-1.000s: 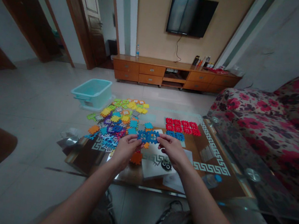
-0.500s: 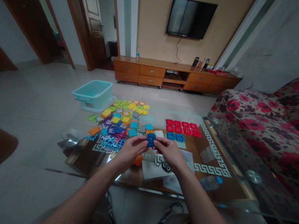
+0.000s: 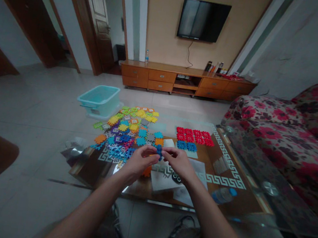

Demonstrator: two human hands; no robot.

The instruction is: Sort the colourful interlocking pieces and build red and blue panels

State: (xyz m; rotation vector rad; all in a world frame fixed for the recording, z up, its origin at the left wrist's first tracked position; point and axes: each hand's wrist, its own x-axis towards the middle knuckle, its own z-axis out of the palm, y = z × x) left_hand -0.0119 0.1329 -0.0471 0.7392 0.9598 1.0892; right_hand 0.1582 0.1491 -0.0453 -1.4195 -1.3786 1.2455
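Note:
My left hand [image 3: 139,161] and my right hand [image 3: 178,162] meet above the glass table [image 3: 228,170], both pinched on blue interlocking tiles [image 3: 159,150] held between the fingertips. A heap of loose coloured tiles [image 3: 127,128] lies just beyond my left hand. Past my right hand a row of joined red tiles [image 3: 194,135] lies flat, with a short row of blue tiles [image 3: 186,146] in front of it. An orange tile [image 3: 147,170] sits under my left hand.
White papers [image 3: 166,178] lie on the table below my hands, and a plastic bottle [image 3: 223,195] lies at the near right. A teal tub [image 3: 100,99] stands on the floor beyond the table. A flowered sofa [image 3: 291,127] is on the right.
The blue tiles were held side by side as a flat pair; my hands have drawn closer together and slightly lower, and the tiles now show as a small bunch between the fingertips.

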